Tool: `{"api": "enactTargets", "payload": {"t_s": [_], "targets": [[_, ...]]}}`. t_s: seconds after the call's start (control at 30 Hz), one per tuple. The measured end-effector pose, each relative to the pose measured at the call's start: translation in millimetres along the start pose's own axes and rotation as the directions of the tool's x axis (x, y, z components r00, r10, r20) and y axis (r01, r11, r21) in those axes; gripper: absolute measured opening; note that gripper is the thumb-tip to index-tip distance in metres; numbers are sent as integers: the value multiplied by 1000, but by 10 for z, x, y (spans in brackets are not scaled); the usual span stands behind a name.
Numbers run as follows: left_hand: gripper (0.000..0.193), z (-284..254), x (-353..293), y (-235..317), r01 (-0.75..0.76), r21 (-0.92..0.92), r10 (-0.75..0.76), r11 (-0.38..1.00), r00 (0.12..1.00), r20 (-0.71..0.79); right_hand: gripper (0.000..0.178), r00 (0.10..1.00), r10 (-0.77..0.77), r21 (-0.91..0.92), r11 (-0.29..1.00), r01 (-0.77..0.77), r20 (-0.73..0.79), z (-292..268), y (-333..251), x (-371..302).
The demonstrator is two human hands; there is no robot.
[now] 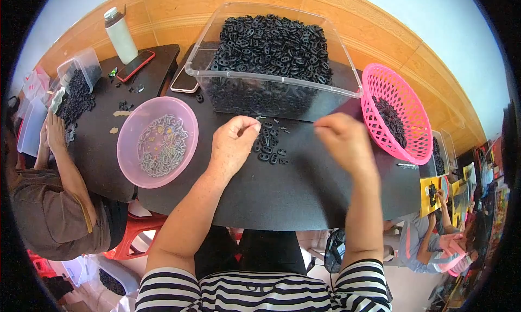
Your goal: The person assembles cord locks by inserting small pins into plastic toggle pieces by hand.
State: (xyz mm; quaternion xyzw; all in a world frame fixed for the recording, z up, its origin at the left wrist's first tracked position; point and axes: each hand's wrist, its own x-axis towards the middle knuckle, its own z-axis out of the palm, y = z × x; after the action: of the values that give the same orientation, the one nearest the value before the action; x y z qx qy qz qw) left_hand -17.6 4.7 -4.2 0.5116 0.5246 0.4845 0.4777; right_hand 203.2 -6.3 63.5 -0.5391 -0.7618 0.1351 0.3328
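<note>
My left hand (233, 142) is closed in a pinch beside a small pile of black two-holed plastic pieces (265, 144), like cord locks. What its fingertips hold, if anything, is too small to make out. To the right, my right hand (345, 141) is over the table, blurred by motion, with its fingers curled together. I cannot make out anything in its pinch. Several thin metal springs (283, 129) lie loose between my hands, next to the black pieces.
Behind my hands stands a clear bin (271, 84) heaped with black pieces. A pink bowl (126, 159) of springs is on the left, a pink basket (420, 128) of dark pieces on the right. Phones (135, 65) and a bottle (121, 39) stand farther back. Other people work at both sides.
</note>
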Motion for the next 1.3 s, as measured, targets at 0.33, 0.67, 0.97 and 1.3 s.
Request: {"api": "enactTargets", "payload": {"t_s": [0.33, 0.67, 0.97, 1.3], "targets": [[9, -21, 2, 16, -256, 471, 258, 845, 964, 61, 11, 995, -20, 93, 996, 10, 103, 631, 224, -54], [10, 50, -70, 39, -347, 528, 284, 775, 938, 199, 15, 963, -66, 110, 993, 38, 260, 532, 290, -72], [11, 132, -94, 14, -382, 556, 293, 738, 924, 245, 21, 955, -152, -16, 987, 162, 254, 594, 211, -120], [19, 203, -78, 59, 277, -257, -157, 926, 901, 404, 8, 952, 163, 386, 886, -256, 258, 605, 68, -101]]}}
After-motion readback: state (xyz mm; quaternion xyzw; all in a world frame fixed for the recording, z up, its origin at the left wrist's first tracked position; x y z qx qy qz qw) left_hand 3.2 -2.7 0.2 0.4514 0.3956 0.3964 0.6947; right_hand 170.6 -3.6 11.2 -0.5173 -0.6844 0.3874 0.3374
